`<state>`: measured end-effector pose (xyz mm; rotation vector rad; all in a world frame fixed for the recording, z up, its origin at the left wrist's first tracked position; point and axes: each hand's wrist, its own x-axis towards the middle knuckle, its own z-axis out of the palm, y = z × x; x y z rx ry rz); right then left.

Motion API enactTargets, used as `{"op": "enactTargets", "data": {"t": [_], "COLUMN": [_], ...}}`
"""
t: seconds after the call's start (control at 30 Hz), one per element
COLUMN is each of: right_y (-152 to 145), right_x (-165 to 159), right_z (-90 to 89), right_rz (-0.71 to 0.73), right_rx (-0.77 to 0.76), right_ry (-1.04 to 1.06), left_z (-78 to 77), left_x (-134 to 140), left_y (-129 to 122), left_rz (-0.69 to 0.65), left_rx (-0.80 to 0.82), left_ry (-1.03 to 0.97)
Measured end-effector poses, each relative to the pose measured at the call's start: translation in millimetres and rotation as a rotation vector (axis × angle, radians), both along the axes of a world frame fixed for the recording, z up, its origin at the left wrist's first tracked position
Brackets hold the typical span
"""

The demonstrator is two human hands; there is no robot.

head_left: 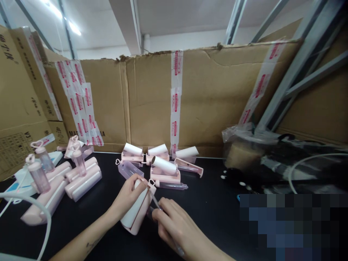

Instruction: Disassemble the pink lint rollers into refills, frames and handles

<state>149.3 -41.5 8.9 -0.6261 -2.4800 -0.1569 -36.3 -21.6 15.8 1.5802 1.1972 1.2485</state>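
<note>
My left hand [132,194] is closed round the top end of a pink lint roller [143,214], which lies at a slant with its white paper roll showing. Its heart-shaped ring points away from me. In my closed right hand [175,223] is a slim screwdriver [154,200], its metal shaft angled up to the top end of the roller, beside my left fingertips. Whether the tip touches a screw is hidden. Just beyond my hands lies another open lint roller [165,175] with a white roll, and a translucent lilac cover [130,169] rests left of it.
Several more opened rollers [159,150] line the cardboard wall [149,98]. At left are several closed pink rollers [84,181], a white power strip [25,185] and a white cable [47,217]. A plastic cup of brown drink [241,154] and dark clutter stand at right.
</note>
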Motion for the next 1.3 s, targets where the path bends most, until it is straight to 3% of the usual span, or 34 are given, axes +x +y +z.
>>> {"op": "enactTargets", "data": {"t": [0.2,0.3,0.4,0.5,0.6,0.73,0.97,1.1,1.17,1.3], "right_y": [0,2,7,14,18,19,20,26,30,32], "right_x": [-11,-4,12,21,15,3,4,16,20,17], "right_z": [-10.3,-4.2,9.0,20.1,21.6,15.9,21.8,23.9,24.6,23.0], "right_rz": [-0.072,0.022,0.181,0.112,-0.047,-0.087,-0.103,-0.133,-0.181,-0.308], "right_rx": [0.146,0.132,-0.005,-0.208,-0.404,-0.624,-0.563,-0.697,-0.683,-0.479], "right_ry": [-0.014,0.054,0.302,0.496,0.446,0.353,0.368,0.468,0.439,0.147], "left_z": [-4.3,-2.4,3.4,6.6,4.3,1.1,6.4,16.1,21.2,22.0], "left_x": [4,1,-3,0,8,15,14,-10,-24,-31], "left_y": [0,4,5,0,-8,-12,-14,-2,6,10], "left_rz": [0.039,0.114,0.193,0.091,-0.1,-0.059,0.064,0.308,0.42,0.297], "left_rx": [-0.086,-0.037,0.082,0.085,0.014,0.026,0.101,0.218,0.26,0.172], "left_ry": [-0.144,-0.115,-0.036,-0.031,-0.094,-0.115,-0.129,-0.462,-0.594,-0.516]}}
